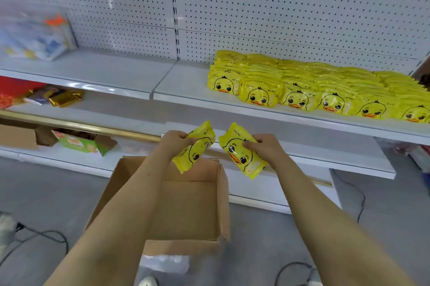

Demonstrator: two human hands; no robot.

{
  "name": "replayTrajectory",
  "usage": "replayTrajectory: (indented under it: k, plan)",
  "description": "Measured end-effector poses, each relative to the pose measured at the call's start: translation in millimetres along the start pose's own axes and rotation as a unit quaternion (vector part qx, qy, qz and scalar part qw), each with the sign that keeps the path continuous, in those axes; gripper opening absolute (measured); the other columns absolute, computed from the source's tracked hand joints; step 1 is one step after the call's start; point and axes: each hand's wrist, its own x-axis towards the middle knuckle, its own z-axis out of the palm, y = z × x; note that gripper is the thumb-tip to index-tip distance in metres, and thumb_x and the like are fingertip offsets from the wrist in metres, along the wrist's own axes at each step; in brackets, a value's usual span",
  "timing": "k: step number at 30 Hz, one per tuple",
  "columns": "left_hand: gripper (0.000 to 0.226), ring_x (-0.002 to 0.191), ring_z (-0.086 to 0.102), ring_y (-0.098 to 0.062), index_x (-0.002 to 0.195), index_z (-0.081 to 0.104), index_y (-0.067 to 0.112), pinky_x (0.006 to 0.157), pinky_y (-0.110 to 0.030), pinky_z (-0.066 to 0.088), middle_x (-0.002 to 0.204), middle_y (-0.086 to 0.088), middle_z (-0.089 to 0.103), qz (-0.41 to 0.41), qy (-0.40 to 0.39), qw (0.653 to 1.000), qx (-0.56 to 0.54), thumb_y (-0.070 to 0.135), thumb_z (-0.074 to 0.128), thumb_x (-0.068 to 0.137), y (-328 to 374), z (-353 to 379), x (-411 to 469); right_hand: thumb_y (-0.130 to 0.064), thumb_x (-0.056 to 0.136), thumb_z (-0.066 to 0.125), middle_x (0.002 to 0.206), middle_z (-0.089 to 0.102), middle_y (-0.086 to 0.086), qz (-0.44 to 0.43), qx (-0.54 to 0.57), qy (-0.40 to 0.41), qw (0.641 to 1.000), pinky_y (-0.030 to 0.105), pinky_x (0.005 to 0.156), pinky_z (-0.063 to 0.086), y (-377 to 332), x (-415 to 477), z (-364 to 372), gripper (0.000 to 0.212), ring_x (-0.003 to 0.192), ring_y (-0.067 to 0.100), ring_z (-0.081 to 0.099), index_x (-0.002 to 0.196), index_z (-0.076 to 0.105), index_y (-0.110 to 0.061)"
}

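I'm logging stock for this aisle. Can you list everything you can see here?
left duck pack: one, yellow, held above the box
right duck pack: one, yellow, held above the box
stacked duck packs: many, six stacks at the front, yellow, middle shelf, right
cardboard box: one, brown, open, on the floor
shelves: white, several tiers
pegboard: white, behind the shelves
blurred package: blue and white, middle shelf, far left
gold foil packs: a few, lower shelf, left
red item: one, lower shelf, far left
green carton: one, bottom shelf, left
cables: black, on the floor
left hand: grips the left pack
right hand: grips the right pack
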Motion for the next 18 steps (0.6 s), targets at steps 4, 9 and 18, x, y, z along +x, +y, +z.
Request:
replayTrajectory:
  k: [4, 9, 18]
  plan:
    - [0.027, 0.071, 0.049, -0.02, 0.093, 0.069, 0.0, 0.063, -0.027, 0.036, 0.078, -0.013, 0.056, 0.029, -0.005, 0.999, 0.045, 0.026, 0.066, 0.085, 32.3, -3.4, 2.0, -0.025, 0.083, 0.069, 0.09, 0.072, 0.01, -0.045, -0.072, -0.009, 0.996, 0.037, 0.076, 0.051, -18.7, 11.8, -35.7, 0.017, 0.083, 0.026, 0.066, 0.096, 0.074, -0.015]
    - [0.026, 0.076, 0.054, -0.022, 0.098, 0.07, 0.005, 0.069, -0.03, 0.04, 0.087, -0.015, 0.063, 0.058, -0.023, 0.994, 0.09, 0.028, 0.065, 0.087, 55.1, -12.2, 17.3, -0.029, 0.082, 0.071, 0.091, 0.071, 0.009, -0.09, -0.113, -0.001, 0.99, 0.038, 0.078, 0.05, -40.9, 28.5, -49.7, 0.015, 0.085, 0.024, 0.066, 0.093, 0.075, -0.019]
    - [0.021, 0.081, 0.056, -0.021, 0.096, 0.069, 0.012, 0.068, -0.029, 0.041, 0.087, -0.007, 0.062, 0.087, -0.052, 0.984, 0.145, 0.03, 0.063, 0.088, 45.4, -44.8, 60.2, -0.03, 0.082, 0.071, 0.091, 0.07, 0.012, -0.089, -0.174, 0.029, 0.98, 0.037, 0.075, 0.048, -66.1, 53.4, -30.0, 0.022, 0.087, 0.027, 0.063, 0.096, 0.076, -0.014]
